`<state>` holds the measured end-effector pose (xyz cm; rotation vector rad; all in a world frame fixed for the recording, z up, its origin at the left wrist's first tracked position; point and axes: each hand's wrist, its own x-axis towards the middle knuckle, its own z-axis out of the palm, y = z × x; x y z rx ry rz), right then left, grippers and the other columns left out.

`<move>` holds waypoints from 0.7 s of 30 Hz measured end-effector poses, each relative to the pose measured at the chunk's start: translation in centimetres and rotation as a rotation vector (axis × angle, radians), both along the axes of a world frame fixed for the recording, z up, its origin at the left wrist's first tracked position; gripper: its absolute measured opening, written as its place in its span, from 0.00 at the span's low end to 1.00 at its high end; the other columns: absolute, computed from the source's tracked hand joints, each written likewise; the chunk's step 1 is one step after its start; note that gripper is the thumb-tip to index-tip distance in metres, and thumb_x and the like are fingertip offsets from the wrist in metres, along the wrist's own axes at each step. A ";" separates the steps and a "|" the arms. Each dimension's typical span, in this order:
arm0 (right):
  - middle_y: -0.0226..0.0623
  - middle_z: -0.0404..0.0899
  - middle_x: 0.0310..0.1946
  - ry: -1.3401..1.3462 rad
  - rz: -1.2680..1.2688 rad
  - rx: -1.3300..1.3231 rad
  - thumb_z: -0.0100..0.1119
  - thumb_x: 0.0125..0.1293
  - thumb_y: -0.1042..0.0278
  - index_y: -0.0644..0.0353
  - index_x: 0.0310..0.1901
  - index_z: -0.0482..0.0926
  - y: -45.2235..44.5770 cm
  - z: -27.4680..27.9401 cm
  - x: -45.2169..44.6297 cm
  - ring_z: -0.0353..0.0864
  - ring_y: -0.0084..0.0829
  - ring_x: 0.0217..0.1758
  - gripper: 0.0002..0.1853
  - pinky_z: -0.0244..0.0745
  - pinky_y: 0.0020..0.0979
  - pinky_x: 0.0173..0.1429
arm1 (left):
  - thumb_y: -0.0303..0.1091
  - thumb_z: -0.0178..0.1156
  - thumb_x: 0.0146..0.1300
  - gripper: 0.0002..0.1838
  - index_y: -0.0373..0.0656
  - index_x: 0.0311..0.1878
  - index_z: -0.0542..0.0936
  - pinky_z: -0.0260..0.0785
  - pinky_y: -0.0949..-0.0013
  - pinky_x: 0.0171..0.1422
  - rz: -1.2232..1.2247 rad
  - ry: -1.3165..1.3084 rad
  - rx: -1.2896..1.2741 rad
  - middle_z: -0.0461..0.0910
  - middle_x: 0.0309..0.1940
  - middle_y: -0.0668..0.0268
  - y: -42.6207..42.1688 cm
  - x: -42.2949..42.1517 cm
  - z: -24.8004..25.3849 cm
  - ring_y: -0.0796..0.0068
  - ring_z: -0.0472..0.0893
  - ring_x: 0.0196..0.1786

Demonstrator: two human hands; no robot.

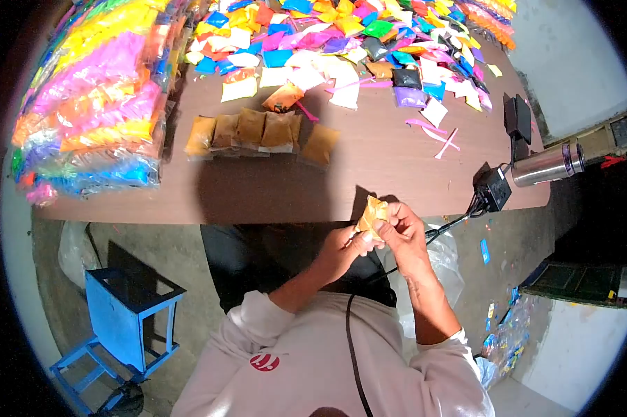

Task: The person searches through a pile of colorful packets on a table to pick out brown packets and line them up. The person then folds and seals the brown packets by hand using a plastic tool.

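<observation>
Just off the table's front edge, a small yellow-tan packet [372, 210] is held up between both hands. My left hand [344, 250] pinches its lower left side, thumb near the bottom. My right hand [405, 235] grips the right side, with its thumb across the front. Several brown-orange packets [251, 130] lie in a row further up the table, and one more brown packet [320, 144] sits just right of them. An orange packet [283, 97] is behind that row. The fine contents of the held packet are too small to make out.
Large clear bags of colourful packets [112, 76] stack up on the table's left. A loose heap of multicoloured packets [341, 42] covers the back. Pink strips [445, 144], a black box with cables [492, 187] and a steel bottle [546, 165] are right. A blue stool [115, 320] stands lower left.
</observation>
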<state>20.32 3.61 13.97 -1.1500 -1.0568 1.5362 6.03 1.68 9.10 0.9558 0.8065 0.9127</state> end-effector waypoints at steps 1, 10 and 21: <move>0.34 0.76 0.26 -0.001 -0.001 0.000 0.56 0.65 0.73 0.64 0.36 0.69 0.2 0.4 -0.1 0.74 0.21 0.24 0.07 0.69 0.22 0.27 | 0.47 0.45 0.70 0.21 0.37 0.36 0.76 0.67 0.74 0.38 0.000 0.024 0.025 0.76 0.27 0.69 -0.1 -0.1 0.1 0.80 0.73 0.31; 0.35 0.77 0.20 0.040 0.056 -0.020 0.54 0.67 0.66 0.66 0.34 0.74 -0.1 -0.1 -0.2 0.74 0.24 0.15 0.11 0.68 0.23 0.19 | 0.47 0.41 0.71 0.23 0.37 0.30 0.76 0.66 0.73 0.36 -0.092 -0.005 0.028 0.76 0.25 0.66 -0.6 -0.1 0.3 0.78 0.73 0.28; 0.32 0.78 0.24 -0.133 -0.050 0.152 0.55 0.67 0.68 0.66 0.32 0.77 -0.2 -0.4 -0.8 0.73 0.19 0.21 0.10 0.69 0.22 0.23 | 0.47 0.40 0.72 0.25 0.40 0.25 0.73 0.63 0.75 0.33 -0.049 -0.052 -0.029 0.73 0.22 0.67 -0.4 -0.4 0.5 0.79 0.70 0.25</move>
